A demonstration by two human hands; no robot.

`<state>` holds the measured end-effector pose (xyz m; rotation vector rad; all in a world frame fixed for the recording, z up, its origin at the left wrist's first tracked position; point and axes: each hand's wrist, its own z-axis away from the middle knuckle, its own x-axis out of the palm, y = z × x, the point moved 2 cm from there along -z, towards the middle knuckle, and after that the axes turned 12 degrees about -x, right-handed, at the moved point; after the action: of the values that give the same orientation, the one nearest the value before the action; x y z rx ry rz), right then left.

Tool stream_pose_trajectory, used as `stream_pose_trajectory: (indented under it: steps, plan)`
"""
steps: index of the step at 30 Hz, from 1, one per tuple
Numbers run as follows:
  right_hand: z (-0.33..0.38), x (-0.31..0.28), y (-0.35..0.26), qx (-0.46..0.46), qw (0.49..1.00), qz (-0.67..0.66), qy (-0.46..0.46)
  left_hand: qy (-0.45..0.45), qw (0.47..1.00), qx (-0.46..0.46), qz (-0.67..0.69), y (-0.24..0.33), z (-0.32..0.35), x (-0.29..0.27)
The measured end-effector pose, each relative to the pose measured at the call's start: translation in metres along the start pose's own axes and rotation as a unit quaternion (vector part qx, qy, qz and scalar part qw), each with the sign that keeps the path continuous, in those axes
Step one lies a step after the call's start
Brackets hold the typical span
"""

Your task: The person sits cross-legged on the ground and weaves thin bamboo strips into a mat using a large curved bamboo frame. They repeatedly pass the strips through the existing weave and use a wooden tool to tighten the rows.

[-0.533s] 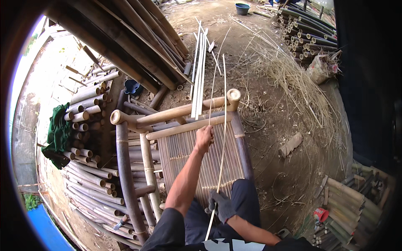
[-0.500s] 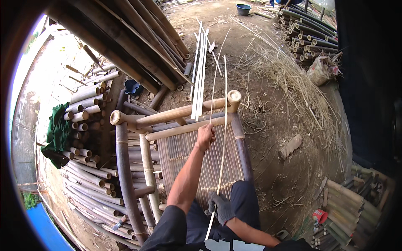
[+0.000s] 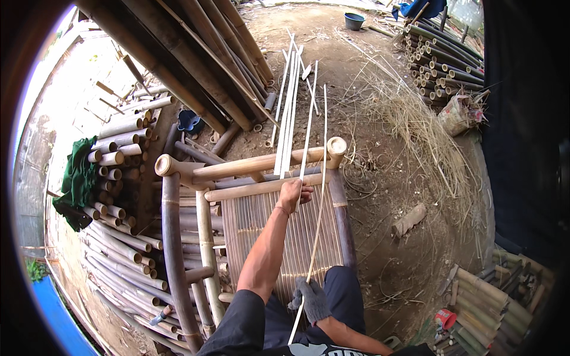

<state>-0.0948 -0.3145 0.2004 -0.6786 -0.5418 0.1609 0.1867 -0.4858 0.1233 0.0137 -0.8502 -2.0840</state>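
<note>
My bare left hand point(image 3: 293, 194) is closed around a pale bamboo strip point(image 3: 308, 127) whose far end points away over the dirt. It hovers above the slatted bamboo panel point(image 3: 249, 218), close to its far crossbar. In a grey knit glove, my right hand point(image 3: 315, 299) grips a second, thin bamboo strip point(image 3: 318, 228) low down by my lap. This strip slants up past the right end of the bamboo frame's thick top rail point(image 3: 249, 165). Several more pale strips point(image 3: 288, 124) lie beyond the rail, just left of the one in my left hand.
Large bamboo poles point(image 3: 178, 65) lean at upper left. Cut poles point(image 3: 127, 246) are stacked on the left, with a green cloth point(image 3: 77, 184) over some. Shavings point(image 3: 409, 130) cover the ground at right. A dark bucket point(image 3: 354, 22) and another pole pile point(image 3: 442, 62) stand farther back.
The strip in my left hand now shows a broader pale face and points more steeply away; before, it looked thin. My right hand still grips its strip. The view has shifted slightly.
</note>
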Motion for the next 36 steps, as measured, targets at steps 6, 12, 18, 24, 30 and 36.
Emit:
stream_pose_trajectory:
  steps: [6, 12, 18, 24, 30, 36]
  plan:
    - [-0.008, 0.01, -0.01, -0.131, 0.982, 0.129, 0.041, 0.277, 0.879, 0.18, -0.344, -0.018, 0.09, -0.023]
    - [-0.011, 0.054, -0.016, -0.305, 0.919, 0.244, 0.05, 0.135, 0.957, -0.021, -0.257, -0.173, 0.366, -0.036]
    - [0.071, 0.087, -0.025, -0.302, 0.935, 0.105, -0.151, 0.372, 0.87, 0.111, -0.305, -0.273, 0.528, -0.063]
    - [0.12, 0.129, -0.084, -0.343, 0.862, 0.188, -0.323, 0.489, 0.798, 0.237, -0.262, -0.432, 0.614, -0.088]
    - [0.099, 0.224, -0.076, -0.274, 0.852, 0.186, -0.405, 0.668, 0.682, 0.028, -0.298, -0.56, 0.669, -0.127]
    - [0.118, 0.309, -0.023, -0.247, 0.781, 0.226, -0.527, 0.764, 0.593, 0.062, -0.248, -0.618, 0.679, -0.185]
